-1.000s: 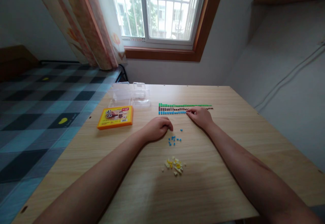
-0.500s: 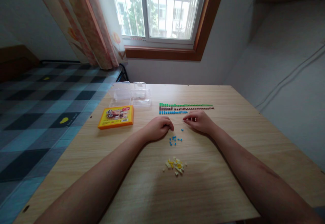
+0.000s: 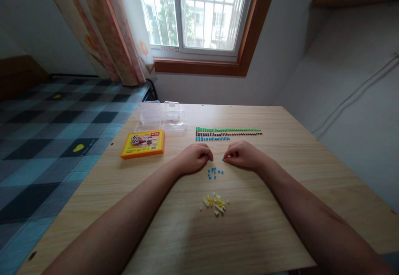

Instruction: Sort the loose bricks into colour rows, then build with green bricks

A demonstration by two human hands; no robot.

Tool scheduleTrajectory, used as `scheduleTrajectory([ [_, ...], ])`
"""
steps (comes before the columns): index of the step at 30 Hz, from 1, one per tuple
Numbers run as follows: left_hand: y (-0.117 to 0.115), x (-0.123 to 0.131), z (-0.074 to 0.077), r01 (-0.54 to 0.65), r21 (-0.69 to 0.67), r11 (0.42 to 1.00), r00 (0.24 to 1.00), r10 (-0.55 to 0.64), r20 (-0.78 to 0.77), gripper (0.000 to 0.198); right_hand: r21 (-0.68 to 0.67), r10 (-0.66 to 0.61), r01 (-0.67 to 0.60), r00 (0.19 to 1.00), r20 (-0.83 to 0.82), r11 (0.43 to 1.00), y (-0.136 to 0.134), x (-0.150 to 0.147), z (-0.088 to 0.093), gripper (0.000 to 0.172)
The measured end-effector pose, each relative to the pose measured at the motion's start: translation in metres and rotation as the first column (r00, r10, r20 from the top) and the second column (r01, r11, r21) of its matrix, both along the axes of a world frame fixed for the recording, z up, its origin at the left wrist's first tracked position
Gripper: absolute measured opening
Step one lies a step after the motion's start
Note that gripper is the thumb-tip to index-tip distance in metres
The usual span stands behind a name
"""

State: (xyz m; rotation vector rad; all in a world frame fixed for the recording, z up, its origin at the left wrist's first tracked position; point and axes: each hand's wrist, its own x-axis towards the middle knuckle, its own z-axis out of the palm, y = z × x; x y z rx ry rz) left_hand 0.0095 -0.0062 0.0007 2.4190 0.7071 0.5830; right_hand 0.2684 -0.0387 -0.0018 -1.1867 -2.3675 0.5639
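Note:
My right hand [image 3: 242, 155] is low over the table, thumb and forefinger closed on a small blue toy brick [image 3: 223, 159]. Opposite it, my left hand [image 3: 195, 158] rests on the tabletop with its fingers curled in; nothing shows in them. A loose group of blue bricks [image 3: 215, 172] lies just below and between the hands. Beyond them run three neat rows of tiny bricks: a green row [image 3: 227, 130], a brown row [image 3: 227, 134] and a shorter blue row [image 3: 212, 139]. Nearer to me is a small heap of cream and yellow bricks [image 3: 216, 203].
A yellow-orange box [image 3: 142, 144] with a printed lid lies left of my left hand. Behind it stand clear plastic containers [image 3: 173, 117], lids raised. The wooden table [image 3: 264, 233] borders a bed with a checked cover [image 3: 62, 142]; a window is ahead.
My right hand has come down from the end of the blue row toward me, and its fingertips have closed on the single blue brick. My left hand has stayed put.

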Motion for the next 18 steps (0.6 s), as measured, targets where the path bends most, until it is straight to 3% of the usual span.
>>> scheduleTrajectory([
  [5,0.001,0.0,-0.001,-0.003,0.004,1.0,1.0,0.003,0.006,0.027,0.108,-0.141,0.141,0.99,-0.008,0.984,0.011,0.015,-0.005,0.016],
  [10,0.001,0.0,-0.002,-0.013,-0.003,1.0,1.0,0.013,0.017,0.027,0.196,-0.402,0.405,0.914,-0.057,0.893,0.03,0.035,-0.019,0.019],
  [18,0.001,0.001,-0.002,-0.025,0.01,1.0,1.0,0.025,0.01,0.027,0.206,-0.505,0.488,0.862,0.039,0.849,0.04,0.032,-0.027,0.02],
])
